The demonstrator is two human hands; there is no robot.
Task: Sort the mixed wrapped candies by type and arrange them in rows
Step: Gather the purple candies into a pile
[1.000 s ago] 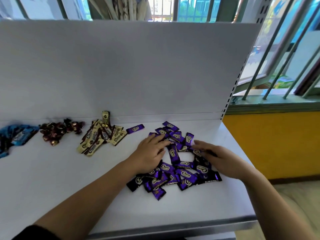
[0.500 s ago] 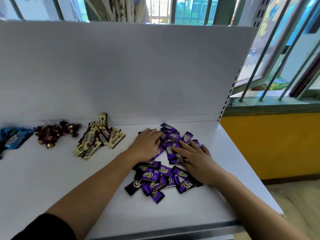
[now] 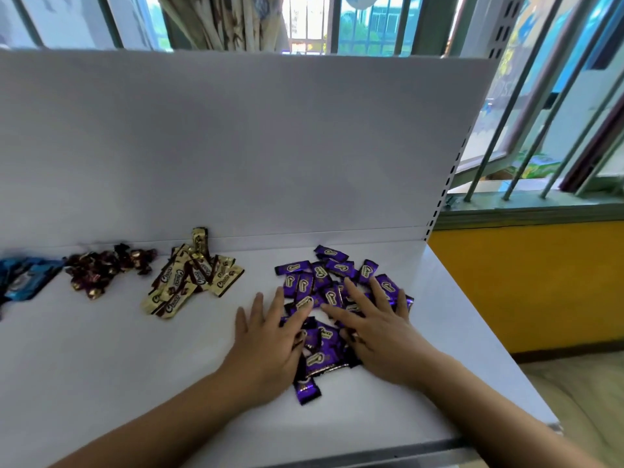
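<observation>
Views: 1. Head cam, wide-angle, worn above front edge of white shelf (image 3: pixel 101 383). Faces fwd/down toward back panel (image 3: pixel 236 146). Close: left hand (image 3: pixel 270 342), right hand (image 3: pixel 381 339) mid-frame. Beyond right edge: barred window (image 3: pixel 540 130).

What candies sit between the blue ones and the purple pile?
In the head view, two heaps lie between the blue candies and the purple pile: dark brown twist-wrapped candies next to the blue, then cream-and-gold bars nearer the purple.
</observation>
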